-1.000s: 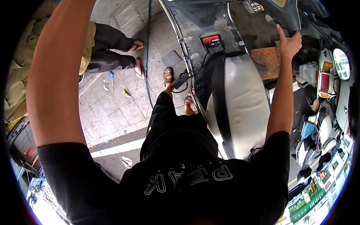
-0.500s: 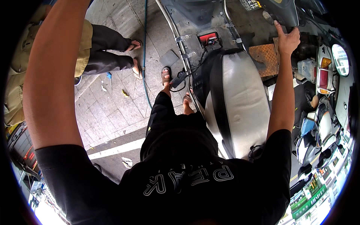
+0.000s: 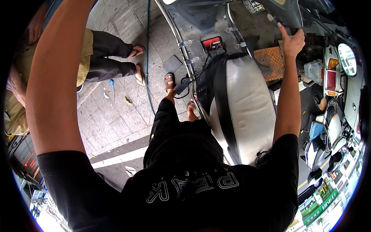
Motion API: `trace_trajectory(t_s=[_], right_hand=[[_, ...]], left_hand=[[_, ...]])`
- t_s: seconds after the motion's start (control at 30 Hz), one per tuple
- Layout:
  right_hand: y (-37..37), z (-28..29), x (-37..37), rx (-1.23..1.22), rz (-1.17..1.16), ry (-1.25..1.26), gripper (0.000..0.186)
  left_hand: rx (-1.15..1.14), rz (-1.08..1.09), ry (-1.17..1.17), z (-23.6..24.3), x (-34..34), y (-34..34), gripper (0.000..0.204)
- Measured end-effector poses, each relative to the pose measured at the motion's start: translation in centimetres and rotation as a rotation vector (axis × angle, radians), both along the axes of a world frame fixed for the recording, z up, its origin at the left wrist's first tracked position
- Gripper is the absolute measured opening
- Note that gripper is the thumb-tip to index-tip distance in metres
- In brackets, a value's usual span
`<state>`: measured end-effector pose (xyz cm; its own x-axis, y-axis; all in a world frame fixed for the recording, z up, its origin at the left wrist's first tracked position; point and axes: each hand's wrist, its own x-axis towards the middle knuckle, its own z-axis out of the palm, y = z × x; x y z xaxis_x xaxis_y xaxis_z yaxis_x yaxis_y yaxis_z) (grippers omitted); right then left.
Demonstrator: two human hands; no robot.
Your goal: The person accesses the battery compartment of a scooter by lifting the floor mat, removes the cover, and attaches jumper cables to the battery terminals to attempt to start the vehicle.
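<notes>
A scooter with a silver and black seat (image 3: 249,104) stands in front of me. Its footboard has the cover off, and a red battery (image 3: 211,43) sits in the opening with thin wires beside it. My right hand (image 3: 293,41) grips the lower edge of a dark grey plastic panel (image 3: 284,13) at the scooter's front, thumb upward and fingers curled under its rim. My left arm (image 3: 56,77) stretches up past the top edge, so its hand is out of view. A small black box with cables (image 3: 181,87) hangs by the metal side rail (image 3: 170,21).
Another person in dark trousers (image 3: 112,44) and sandals stands at the left. A teal hose (image 3: 147,58), a blue-handled screwdriver (image 3: 112,83) and a flat grey plate (image 3: 172,63) lie on the paving. Rusty metal plate (image 3: 270,62) and parked scooters (image 3: 332,127) are at the right.
The view has shifted slightly, with the scooter a little to the left. The other person's hands now show at the left edge. My right hand keeps its grip on the panel.
</notes>
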<state>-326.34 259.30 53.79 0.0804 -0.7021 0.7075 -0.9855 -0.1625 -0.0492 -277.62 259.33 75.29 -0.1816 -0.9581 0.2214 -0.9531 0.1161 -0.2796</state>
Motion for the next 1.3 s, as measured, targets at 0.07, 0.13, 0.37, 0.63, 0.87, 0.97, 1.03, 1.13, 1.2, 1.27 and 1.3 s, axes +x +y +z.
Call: trace_trajectory(t_s=[0.07, 0.13, 0.37, 0.63, 0.87, 0.97, 1.03, 1.13, 1.2, 1.27, 1.3], right_hand=[[0.0, -0.01, -0.16, 0.001, -0.003, 0.003, 0.082], [-0.05, -0.04, -0.27, 0.002, -0.005, 0.005, 0.082], [0.05, -0.1, -0.14, -0.002, 0.013, -0.013, 0.081], [0.12, 0.03, -0.08, -0.024, 0.015, -0.004, 0.082], [0.17, 0.11, 0.0, -0.012, 0.012, -0.009, 0.081], [0.34, 0.32, 0.19, -0.009, 0.014, -0.017, 0.08], [0.34, 0.34, 0.24, -0.008, 0.011, -0.021, 0.079], [0.21, 0.21, 0.1, -0.015, 0.024, -0.013, 0.079], [0.19, 0.19, -0.02, -0.026, 0.022, -0.007, 0.079], [0.24, 0.19, -0.11, -0.017, 0.013, -0.011, 0.079], [0.29, 0.21, -0.18, -0.008, 0.006, -0.015, 0.08]], left_hand=[[-0.001, -0.002, 0.001, 0.03, -0.07, 0.04, 0.056], [0.001, -0.001, 0.006, 0.05, -0.16, 0.03, 0.056], [0.012, 0.011, 0.004, 0.1, -0.28, 0.17, 0.056], [0.018, 0.047, -0.017, 0.04, -0.17, -0.12, 0.055], [-0.018, -0.017, 0.005, 0.13, -0.04, 0.42, 0.053], [-0.016, -0.004, 0.004, 0.13, -0.19, 0.62, 0.053], [-0.029, 0.0, -0.001, 0.1, -0.16, 0.65, 0.053], [-0.024, -0.019, 0.011, 0.22, -0.07, 0.32, 0.052], [0.023, 0.067, 0.001, 0.41, -0.54, 0.12, 0.052], [0.012, 0.027, 0.002, 0.32, -0.29, 0.22, 0.052], [0.001, -0.014, 0.004, 0.25, -0.15, 0.28, 0.052]])
